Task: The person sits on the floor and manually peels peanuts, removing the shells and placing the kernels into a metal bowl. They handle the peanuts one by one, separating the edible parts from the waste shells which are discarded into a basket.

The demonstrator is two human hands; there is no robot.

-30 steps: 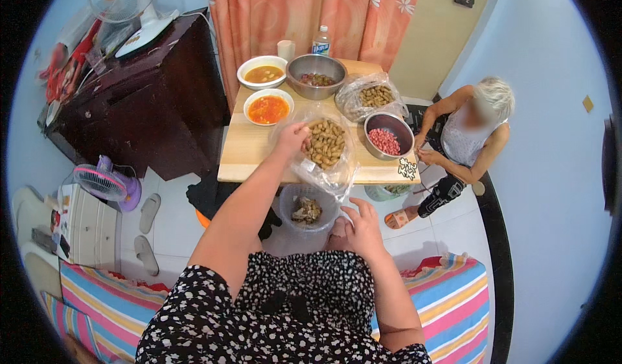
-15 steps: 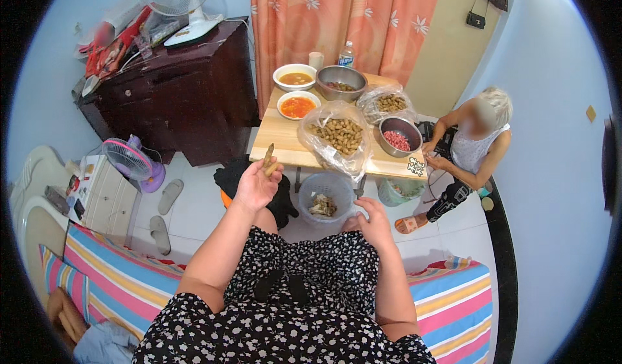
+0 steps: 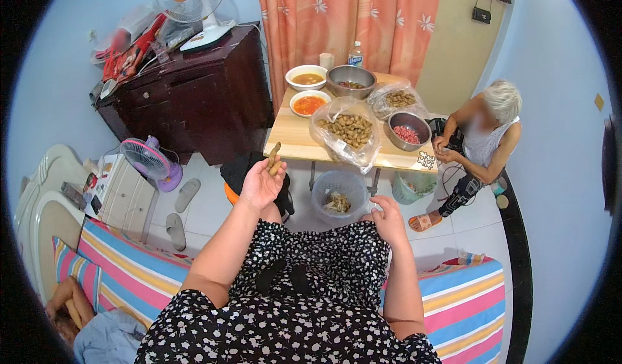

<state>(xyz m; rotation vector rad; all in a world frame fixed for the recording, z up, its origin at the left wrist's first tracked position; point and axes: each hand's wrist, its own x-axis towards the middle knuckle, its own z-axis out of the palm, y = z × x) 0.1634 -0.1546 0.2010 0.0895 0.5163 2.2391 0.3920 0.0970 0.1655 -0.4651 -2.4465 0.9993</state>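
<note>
Several unshelled peanuts [image 3: 275,163] rest in my left hand [image 3: 262,186], which is raised near the table's front left corner, its fingers curled round them. Lower and to the right, my right hand [image 3: 387,220] has bent fingers drawn together beside the waste basket [image 3: 319,202]; whatever they may pinch is too small to make out. Discarded shells [image 3: 337,202] lie inside that basket. On the table, an opened plastic bag holds a heap of peanuts in their shells [image 3: 350,129]. Right of it, a metal bowl [image 3: 424,145] contains shelled pink kernels [image 3: 407,135].
A co-worker [image 3: 486,137] sits at the table's right, hands together, near a green basket [image 3: 405,194]. Two soup bowls [image 3: 310,103], another metal bowl [image 3: 350,82] and a bottle [image 3: 356,56] stand on the table [image 3: 285,134]. A person's arm [image 3: 79,293] lies on the striped bed [image 3: 129,260].
The whole view has shifted slightly, so the room appears farther right. My left hand still holds the peanuts, and my right hand stays beside the basket, with its fingers drawn in more.
</note>
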